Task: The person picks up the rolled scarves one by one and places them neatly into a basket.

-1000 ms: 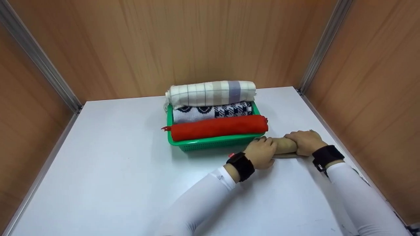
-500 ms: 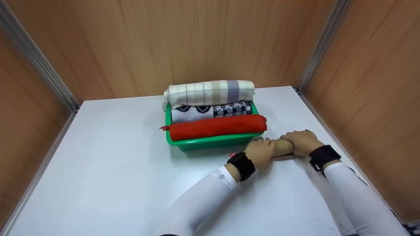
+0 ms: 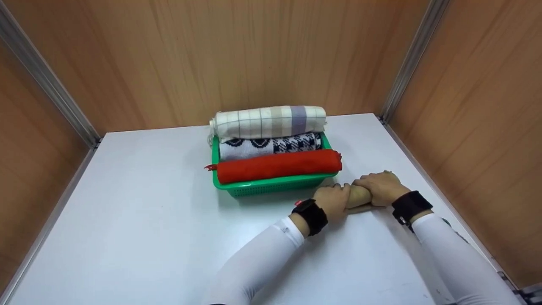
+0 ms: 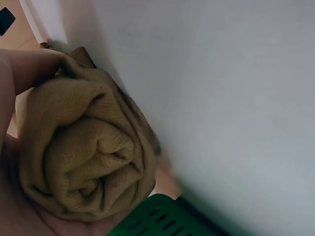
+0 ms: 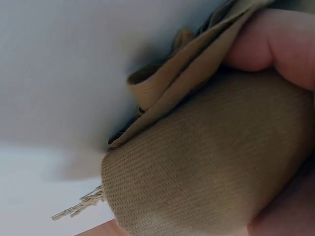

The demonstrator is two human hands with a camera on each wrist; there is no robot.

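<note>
A tan fringed scarf (image 3: 359, 197), rolled into a thick bundle, lies on the table in front of the basket's right corner. My left hand (image 3: 332, 201) grips the roll near its left end. The right hand (image 3: 380, 188) holds it farther right, with a short stretch of cloth showing between the hands. In the left wrist view, the scarf's coiled end (image 4: 93, 152) faces the camera, with fingers around it. The right wrist view shows the scarf (image 5: 206, 157) with a thumb against it, a loose folded layer alongside and fringe threads at its end.
A green basket (image 3: 275, 185) stands behind the hands. In it lie a red roll (image 3: 277, 166), a black-and-white patterned roll (image 3: 250, 149) and a checked cream roll (image 3: 262, 122). Wooden panels (image 3: 271, 51) enclose the white table (image 3: 148, 224) at the back and sides.
My right hand has moved left and slightly toward me, closer to the left hand, so less of the roll shows between them. The head view has shifted slightly.
</note>
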